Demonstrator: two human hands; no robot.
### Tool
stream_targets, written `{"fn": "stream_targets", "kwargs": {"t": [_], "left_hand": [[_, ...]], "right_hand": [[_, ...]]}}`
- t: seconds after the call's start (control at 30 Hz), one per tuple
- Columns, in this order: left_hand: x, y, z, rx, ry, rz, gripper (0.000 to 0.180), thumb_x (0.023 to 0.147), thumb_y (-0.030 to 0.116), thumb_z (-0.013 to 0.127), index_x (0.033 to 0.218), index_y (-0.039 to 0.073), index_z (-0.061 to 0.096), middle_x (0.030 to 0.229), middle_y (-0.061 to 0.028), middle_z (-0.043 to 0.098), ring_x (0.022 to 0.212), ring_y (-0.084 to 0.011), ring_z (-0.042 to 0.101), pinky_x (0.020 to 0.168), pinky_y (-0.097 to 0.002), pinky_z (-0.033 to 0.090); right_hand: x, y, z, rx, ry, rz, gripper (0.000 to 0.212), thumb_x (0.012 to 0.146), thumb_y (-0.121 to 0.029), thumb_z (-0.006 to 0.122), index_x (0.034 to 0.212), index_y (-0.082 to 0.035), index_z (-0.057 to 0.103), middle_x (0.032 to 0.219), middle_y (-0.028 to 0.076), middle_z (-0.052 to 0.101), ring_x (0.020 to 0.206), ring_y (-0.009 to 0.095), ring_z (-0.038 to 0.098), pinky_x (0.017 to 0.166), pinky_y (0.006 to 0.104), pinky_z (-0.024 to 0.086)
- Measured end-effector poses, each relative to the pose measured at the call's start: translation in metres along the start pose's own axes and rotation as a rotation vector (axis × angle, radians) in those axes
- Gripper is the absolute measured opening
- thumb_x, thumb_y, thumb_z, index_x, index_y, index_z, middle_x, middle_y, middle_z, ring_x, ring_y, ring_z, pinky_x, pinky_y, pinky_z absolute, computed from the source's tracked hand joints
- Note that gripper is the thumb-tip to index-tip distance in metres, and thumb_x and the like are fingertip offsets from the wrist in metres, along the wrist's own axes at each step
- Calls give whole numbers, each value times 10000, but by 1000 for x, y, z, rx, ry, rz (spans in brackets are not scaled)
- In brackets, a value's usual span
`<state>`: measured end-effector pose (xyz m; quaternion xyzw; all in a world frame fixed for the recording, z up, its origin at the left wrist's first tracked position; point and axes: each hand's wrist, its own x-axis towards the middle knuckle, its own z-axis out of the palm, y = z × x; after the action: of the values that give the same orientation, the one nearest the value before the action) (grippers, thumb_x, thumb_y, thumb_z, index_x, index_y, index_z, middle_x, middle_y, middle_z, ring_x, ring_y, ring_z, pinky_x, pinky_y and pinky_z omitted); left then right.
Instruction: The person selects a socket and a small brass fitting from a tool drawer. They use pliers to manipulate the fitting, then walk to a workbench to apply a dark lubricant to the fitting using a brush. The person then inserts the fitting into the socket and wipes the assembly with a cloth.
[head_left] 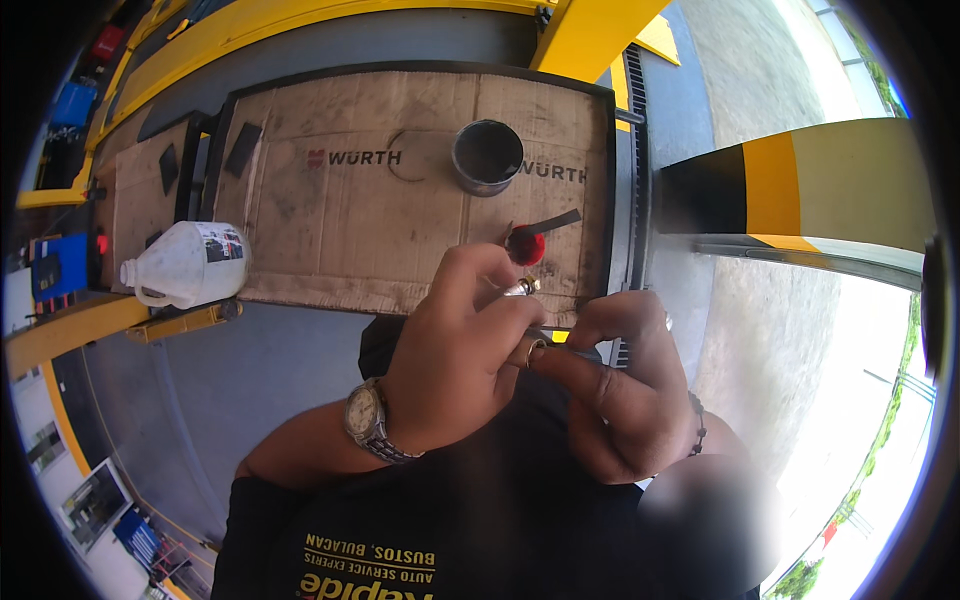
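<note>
My left hand (pixel 445 345), with a metal watch on its wrist, is closed in front of my chest. Between its thumb and curled forefinger shows a small shiny brass-and-silver metal piece (pixel 525 287), its kind too small to tell. My right hand (pixel 630 390) is closed beside it, its fingertips meeting the left hand's fingers. A dark bit shows by the right fingertips, and whatever they hold is mostly hidden. Just beyond the left hand, a red round object (pixel 526 246) lies on the cardboard, with a black strip (pixel 556 226) across it.
Cardboard (pixel 330 220) lines the dark-rimmed tray ahead of me. A dark round container (pixel 487 157) stands on it. At the left is a white plastic jug (pixel 190 265) with a handle. Small black pads (pixel 243 148) lie near the left end. A striped yellow-black post (pixel 790 185) rises at right.
</note>
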<state>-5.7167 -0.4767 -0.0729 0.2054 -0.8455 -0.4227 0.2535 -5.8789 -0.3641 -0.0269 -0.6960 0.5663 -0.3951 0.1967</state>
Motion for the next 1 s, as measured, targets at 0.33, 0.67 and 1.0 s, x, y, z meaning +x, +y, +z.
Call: {"fn": "stream_targets", "kwargs": {"t": [0.33,0.67,1.0], "left_hand": [[2,-9,-11,69,82,84,209,756,-75,610,939,1,672,1097,-135,467,694,-121,540,595,-250,470],[-1,-5,-14,-27,30,34,218,746,-87,635,943,1,663,1102,-134,462,669,-110,511,580,-244,447],[2,-22,-10,274,123,78,279,715,-116,648,967,0,674,1112,-140,466,753,-167,579,641,-277,497]], "right_hand": [[-13,6,-6,181,87,180,506,626,-17,549,1101,-4,724,1033,148,497,903,233,524,792,298,436],[-3,22,18,-275,154,-154,558,595,-74,745,1134,-212,766,986,50,514,863,213,499,709,301,390],[-1,-5,35,-84,55,98,494,715,21,652,1209,14,664,929,86,517,837,265,514,755,341,441]]}}
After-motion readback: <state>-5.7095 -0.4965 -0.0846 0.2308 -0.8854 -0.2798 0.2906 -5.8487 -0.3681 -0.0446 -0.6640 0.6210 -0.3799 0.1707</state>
